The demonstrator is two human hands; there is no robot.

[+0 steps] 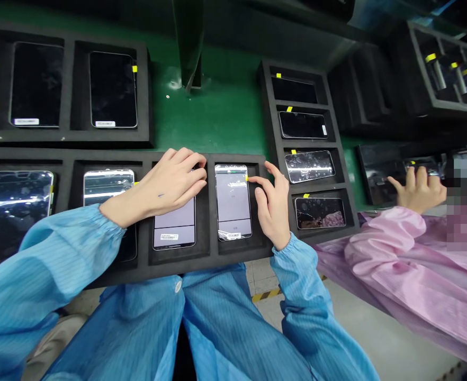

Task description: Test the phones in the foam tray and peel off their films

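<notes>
My left hand [173, 182] lies over the upper part of a lit smartphone [174, 225] in a black foam tray [181, 259]. Its fingers are bent and slightly apart, tips near the phone's right edge; the thumb is hidden. A white label sits low on that phone. One compartment to the right, a second lit smartphone [233, 198] lies face up. At its right edge, beside a yellow tab [247, 178], is the index fingertip of my right hand [272, 203], whose fingers are apart. Neither phone is lifted from its compartment.
Dark-screened phones [22, 206] fill compartments to the left. Another foam tray [148, 106] with phones lies behind, and a tray [263, 79] of several phones stands right. Farther right is a co-worker's hand [422, 191] in a pink sleeve. A dark post [188, 42] rises from the green surface.
</notes>
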